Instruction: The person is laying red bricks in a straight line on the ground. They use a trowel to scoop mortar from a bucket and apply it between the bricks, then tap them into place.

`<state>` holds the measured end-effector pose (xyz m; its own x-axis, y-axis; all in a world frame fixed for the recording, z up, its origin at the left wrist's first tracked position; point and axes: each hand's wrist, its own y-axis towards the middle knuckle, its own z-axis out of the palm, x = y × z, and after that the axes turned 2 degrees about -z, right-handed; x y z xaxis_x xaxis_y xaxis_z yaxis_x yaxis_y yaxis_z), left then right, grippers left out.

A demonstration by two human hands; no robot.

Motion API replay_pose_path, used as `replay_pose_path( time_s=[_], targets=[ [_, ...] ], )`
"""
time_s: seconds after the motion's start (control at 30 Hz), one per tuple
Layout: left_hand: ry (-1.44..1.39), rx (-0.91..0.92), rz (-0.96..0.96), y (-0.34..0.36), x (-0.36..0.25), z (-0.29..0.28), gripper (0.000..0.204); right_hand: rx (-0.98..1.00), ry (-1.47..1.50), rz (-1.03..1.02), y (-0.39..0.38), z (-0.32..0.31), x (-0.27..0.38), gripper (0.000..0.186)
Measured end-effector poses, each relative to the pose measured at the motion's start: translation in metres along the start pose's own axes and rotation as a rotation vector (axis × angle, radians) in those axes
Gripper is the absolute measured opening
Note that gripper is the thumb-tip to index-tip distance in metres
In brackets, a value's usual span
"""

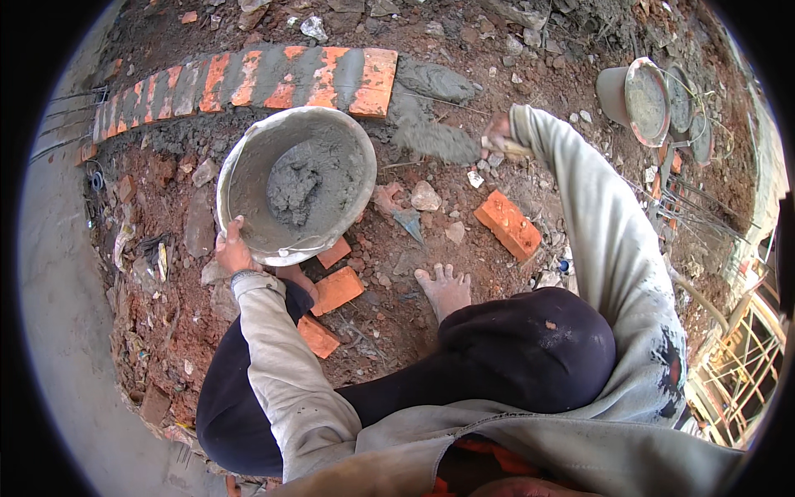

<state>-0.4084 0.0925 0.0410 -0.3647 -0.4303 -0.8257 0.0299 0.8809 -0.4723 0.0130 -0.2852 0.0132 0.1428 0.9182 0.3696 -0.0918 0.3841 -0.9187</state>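
Observation:
My left hand (234, 248) is closed on the near left rim of a grey bucket (238, 186), which tilts toward me. Wet grey mortar (302, 186) lies in its bottom. My right hand (497, 137) is wrapped round the wooden handle of a trowel (439, 139). The trowel's blade, smeared by motion and mortar-coloured, points left, just below the mortar bed (435, 81) at the right end of a brick course (248, 79). Grey mortar fills the joints between those orange bricks and streaks their tops.
A loose brick (508, 224) lies right of my bare foot (445, 290). More bricks (338, 290) lie below the bucket. At the upper right stand other buckets (646, 99). Stones and rubble cover the red soil; thin rods (704, 203) stick out at the right.

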Motion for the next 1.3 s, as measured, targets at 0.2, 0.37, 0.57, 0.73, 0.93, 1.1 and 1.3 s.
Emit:
replay_pose_path(
  time_s=[0.2, 0.37, 0.57, 0.73, 0.93, 1.1, 1.3],
  targets=[
    [0.039, -0.033, 0.031, 0.005, 0.002, -0.001, 0.036, -0.085, 0.013, -0.088, 0.004, -0.02, -0.06, 0.022],
    [0.12, -0.043, -0.024, 0.01, 0.002, 0.001, 0.036, -0.393, -0.624, -0.381, -0.055, 0.047, -0.082, 0.024],
    [0.258, -0.064, 0.047, 0.001, -0.014, 0.01, 0.038, -0.872, -1.017, -0.259, -0.031, 0.091, -0.019, 0.045],
    [0.154, -0.033, 0.009, -0.011, -0.02, 0.018, 0.04, -0.696, -0.837, -0.093, -0.034, 0.064, -0.017, 0.038],
    [0.2, -0.065, 0.077, -0.019, -0.023, 0.024, 0.036, -0.614, -0.806, -0.04, -0.023, 0.063, -0.037, 0.038],
    [0.106, 0.072, 0.173, -0.04, -0.039, 0.044, 0.028, -0.484, -0.779, -0.104, -0.065, 0.073, -0.042, 0.041],
    [0.091, 0.279, 0.353, -0.114, -0.044, 0.099, 0.028, -0.453, -0.933, -0.448, -0.11, 0.128, 0.067, 0.039]
  ],
)
